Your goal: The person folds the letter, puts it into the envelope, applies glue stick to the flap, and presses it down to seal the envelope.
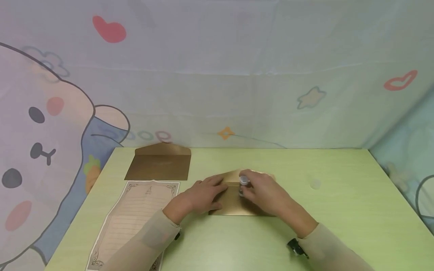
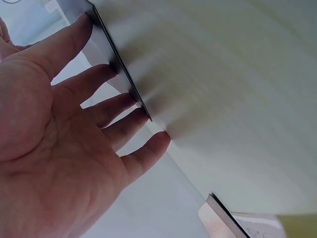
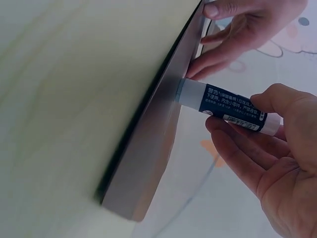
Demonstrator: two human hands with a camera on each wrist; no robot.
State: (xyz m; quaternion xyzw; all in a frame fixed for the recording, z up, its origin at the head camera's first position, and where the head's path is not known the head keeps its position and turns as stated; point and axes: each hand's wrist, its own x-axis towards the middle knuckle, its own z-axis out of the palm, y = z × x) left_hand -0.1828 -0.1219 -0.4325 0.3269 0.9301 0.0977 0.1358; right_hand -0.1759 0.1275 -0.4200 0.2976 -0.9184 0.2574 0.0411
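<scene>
A gold-brown envelope (image 1: 234, 205) lies on the table with its flap (image 1: 234, 175) spread away from the person. My right hand (image 1: 268, 192) pinches a glue stick (image 3: 228, 106) between thumb and fingers. In the right wrist view, the dark-labelled glue stick stands with its end against the envelope (image 3: 143, 163). With fingers spread, my left hand (image 1: 203, 195) presses on the left part of the envelope. The left wrist view shows its fingertips (image 2: 141, 116) along the envelope's edge.
A second brown envelope (image 1: 157, 167) lies at the back left, its flap up. In front of it is a lined sheet of letter paper (image 1: 139, 210) with an ornate border, partly under the left forearm. A small translucent cap (image 1: 315, 183) sits to the right. A printed cloth (image 1: 217, 75) hangs behind.
</scene>
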